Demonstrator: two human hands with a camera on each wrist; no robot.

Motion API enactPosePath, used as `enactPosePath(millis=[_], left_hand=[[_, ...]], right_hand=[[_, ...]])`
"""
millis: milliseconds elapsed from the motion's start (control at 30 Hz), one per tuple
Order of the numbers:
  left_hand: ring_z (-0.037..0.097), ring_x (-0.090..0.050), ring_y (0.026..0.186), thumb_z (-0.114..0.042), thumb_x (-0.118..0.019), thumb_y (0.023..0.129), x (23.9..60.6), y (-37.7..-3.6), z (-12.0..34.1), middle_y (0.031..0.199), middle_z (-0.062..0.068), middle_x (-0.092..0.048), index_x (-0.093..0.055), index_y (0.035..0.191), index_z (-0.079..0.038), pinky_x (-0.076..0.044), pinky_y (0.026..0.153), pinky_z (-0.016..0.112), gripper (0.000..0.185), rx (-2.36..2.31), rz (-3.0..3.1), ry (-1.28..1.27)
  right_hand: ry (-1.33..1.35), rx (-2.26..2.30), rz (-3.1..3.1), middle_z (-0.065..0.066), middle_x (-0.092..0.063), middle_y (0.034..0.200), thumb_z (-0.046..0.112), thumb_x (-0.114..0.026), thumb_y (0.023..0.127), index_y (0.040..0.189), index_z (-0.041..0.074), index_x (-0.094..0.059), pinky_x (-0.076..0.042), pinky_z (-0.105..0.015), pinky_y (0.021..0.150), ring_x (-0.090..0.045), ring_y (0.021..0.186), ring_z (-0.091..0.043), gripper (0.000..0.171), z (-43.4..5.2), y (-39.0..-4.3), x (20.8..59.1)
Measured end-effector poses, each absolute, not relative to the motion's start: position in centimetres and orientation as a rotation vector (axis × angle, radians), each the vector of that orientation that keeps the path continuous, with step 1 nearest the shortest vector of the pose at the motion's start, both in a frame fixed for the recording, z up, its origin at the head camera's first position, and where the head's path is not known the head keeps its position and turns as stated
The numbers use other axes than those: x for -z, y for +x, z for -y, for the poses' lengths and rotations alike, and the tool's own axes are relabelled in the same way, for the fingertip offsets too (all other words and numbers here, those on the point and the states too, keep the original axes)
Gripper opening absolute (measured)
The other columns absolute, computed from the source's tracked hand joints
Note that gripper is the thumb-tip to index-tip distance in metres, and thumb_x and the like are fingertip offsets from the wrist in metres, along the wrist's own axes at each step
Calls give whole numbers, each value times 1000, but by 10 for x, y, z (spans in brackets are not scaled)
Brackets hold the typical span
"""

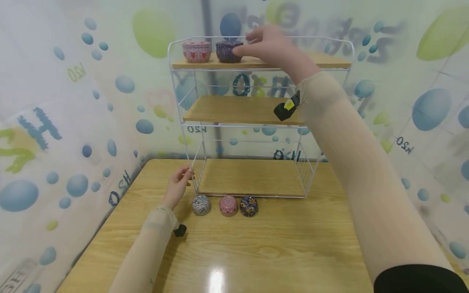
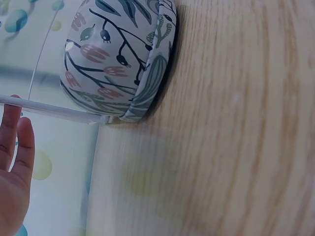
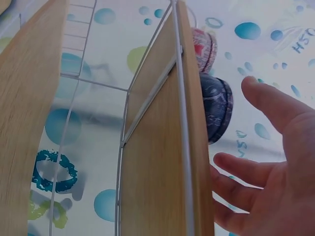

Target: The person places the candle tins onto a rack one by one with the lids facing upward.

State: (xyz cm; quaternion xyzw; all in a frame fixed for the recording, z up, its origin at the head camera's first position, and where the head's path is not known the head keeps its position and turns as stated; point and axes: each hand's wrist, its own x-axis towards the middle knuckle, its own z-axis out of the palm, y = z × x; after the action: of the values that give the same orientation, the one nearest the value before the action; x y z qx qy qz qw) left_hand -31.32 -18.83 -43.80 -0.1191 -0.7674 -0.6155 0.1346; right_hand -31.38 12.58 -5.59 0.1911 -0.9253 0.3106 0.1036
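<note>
On the top board of a white wire shelf rack stand a pink patterned tin and a navy patterned tin. My right hand is beside the navy tin, thumb and fingers spread; in the right wrist view a gap shows between the fingertips and the navy tin. My left hand touches the rack's lower left post. The left wrist view shows a fingertip at the white rod, close to a floral tin that lies domed side up.
Before the rack's bottom board on the wooden table sit the floral tin, a pink one and a navy owl-patterned one in a row. A middle board lies between the rack's top and bottom boards. Patterned curtains hang behind.
</note>
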Motion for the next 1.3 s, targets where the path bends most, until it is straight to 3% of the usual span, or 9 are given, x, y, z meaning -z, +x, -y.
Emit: enactPosePath(millis=[267, 433, 633, 800, 1033, 1133, 1300], left_hand=[[13, -60, 86, -30, -53, 101, 437, -314, 190, 106, 28, -59, -60, 114, 2, -53, 70, 30, 35, 1749, 2206, -375], [13, -59, 86, -30, -53, 101, 439, -317, 191, 108, 31, -58, -58, 116, 4, -52, 69, 27, 38, 1789, 2207, -363], [13, -58, 87, -23, -52, 102, 435, -317, 195, 110, 30, -58, -55, 120, 9, -52, 71, 28, 37, 1815, 2225, -330], [18, -60, 87, -16, -51, 102, 431, -314, 197, 111, 32, -58, -58, 117, 7, -53, 72, 33, 28, 1807, 2223, -348], [11, -59, 86, -26, -53, 101, 434, -317, 199, 111, 28, -59, -59, 117, 3, -51, 70, 25, 34, 1778, 2214, -329], [14, -60, 87, -28, -53, 101, 435, -317, 198, 109, 28, -59, -59, 116, 2, -51, 68, 24, 34, 1762, 2209, -342], [37, -59, 95, -18, -51, 102, 420, -304, 193, 98, 6, -65, -59, 117, 4, -54, 73, 34, 28, 1792, 2218, -344]], right_hand=[[588, -1015, 2567, -3, -49, 140, 50, -62, 91, 143, 16, -47, -40, -33, 103, -45, 126, -16, 64, -147, -292, 72], [632, -1056, 2462, -3, -55, 134, 44, -66, 91, 136, 14, -55, -41, -31, 102, -48, 122, -14, 55, -157, -276, 94], [782, -974, 2378, 0, -59, 130, 36, -69, 90, 128, 12, -61, -34, -32, 106, -49, 122, -14, 46, -159, -258, 131], [897, -991, 2393, 1, -60, 128, 32, -71, 89, 126, 13, -63, -36, -41, 105, -48, 122, -18, 42, -159, -248, 165], [1055, -1039, 2396, -2, -60, 126, 25, -73, 88, 124, 10, -64, -39, -44, 102, -50, 120, -20, 40, -160, -249, 216], [1064, -1034, 2449, -2, -61, 125, 26, -74, 88, 123, 11, -64, -41, -45, 99, -51, 117, -21, 39, -161, -251, 241], [1089, -1069, 2532, -3, -61, 125, 21, -75, 86, 123, 10, -64, -44, -46, 96, -53, 115, -21, 39, -165, -253, 283]])
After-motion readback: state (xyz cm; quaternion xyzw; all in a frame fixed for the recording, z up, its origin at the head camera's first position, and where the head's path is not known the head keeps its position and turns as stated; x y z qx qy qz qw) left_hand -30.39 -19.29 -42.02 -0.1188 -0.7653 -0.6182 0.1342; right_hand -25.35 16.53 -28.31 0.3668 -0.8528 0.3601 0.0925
